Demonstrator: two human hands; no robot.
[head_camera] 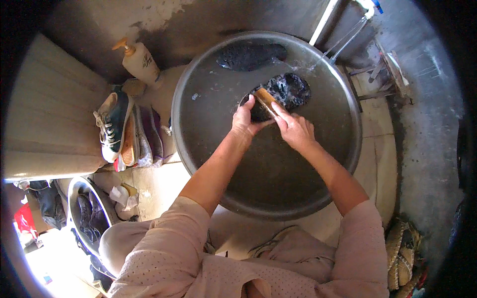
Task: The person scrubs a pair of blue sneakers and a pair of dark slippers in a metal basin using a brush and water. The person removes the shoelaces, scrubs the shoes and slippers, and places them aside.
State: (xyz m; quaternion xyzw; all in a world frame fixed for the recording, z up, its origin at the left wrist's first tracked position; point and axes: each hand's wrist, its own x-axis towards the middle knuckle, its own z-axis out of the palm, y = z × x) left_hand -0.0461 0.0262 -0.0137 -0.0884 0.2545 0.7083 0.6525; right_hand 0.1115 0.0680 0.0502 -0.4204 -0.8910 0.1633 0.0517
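Note:
A large round basin (275, 167) of greyish water stands before me. My left hand (248, 119) grips the near-left end of a dark, soapy shoe (292, 89) over the water. In my right hand (294, 124) is a wooden scrubbing brush (265, 100), laid against the shoe with its bristles mostly hidden. Suds cover the far part of the shoe. Another dark shoe (251, 56) lies in the water near the basin's far rim. A thin stream of water runs from a flexible hose (348, 40) into the basin at the far right.
Left of the basin stand a pump bottle (141, 63) and a row of shoes, with a dark canvas sneaker (113, 126) foremost. Lower left, an oval tub (74, 208) holds dark shoes. A white pipe (323, 22) runs down the wall; wooden pieces (393, 74) lean at right.

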